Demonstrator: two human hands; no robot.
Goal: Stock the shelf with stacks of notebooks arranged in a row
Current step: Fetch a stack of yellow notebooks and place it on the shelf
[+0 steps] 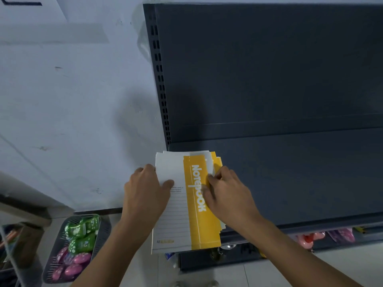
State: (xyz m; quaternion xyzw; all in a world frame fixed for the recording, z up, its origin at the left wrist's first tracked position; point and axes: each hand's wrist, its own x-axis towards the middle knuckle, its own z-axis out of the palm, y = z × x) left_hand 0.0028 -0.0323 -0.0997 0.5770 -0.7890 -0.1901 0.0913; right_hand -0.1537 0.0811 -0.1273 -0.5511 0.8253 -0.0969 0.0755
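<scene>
A stack of white and yellow notebooks lies at the left end of the dark grey shelf, its near end sticking out past the shelf's front edge. The top cover reads "Notebook" on a yellow band. My left hand grips the stack's left edge, thumb on the top cover. My right hand presses on the stack's right side, fingers on the yellow band. The lower notebooks are slightly fanned out at the far right corner.
The shelf runs bare to the right under a dark back panel. A pale wall stands to the left. A grey basket of green and pink items sits on the floor at lower left. Coloured goods hang below the shelf.
</scene>
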